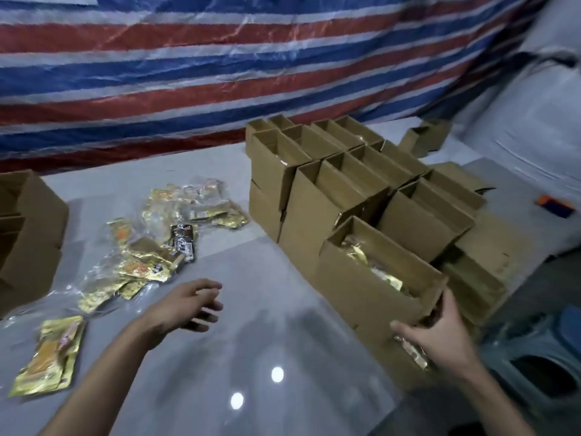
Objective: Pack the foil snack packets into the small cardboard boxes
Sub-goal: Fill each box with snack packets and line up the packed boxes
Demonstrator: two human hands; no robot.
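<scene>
Packing is judged barely begun: gold packets are seen in the front box, gripped at its near corner by the right hand, while loose packets left of it are left unpacked beyond the slack-fingered, empty left hand.

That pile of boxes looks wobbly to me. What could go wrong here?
The right hand grips just one corner of the open box, which sits atop other boxes; it might tip and spill its packets. A gold packet pokes out below that hand and could get crushed or drop.
</scene>
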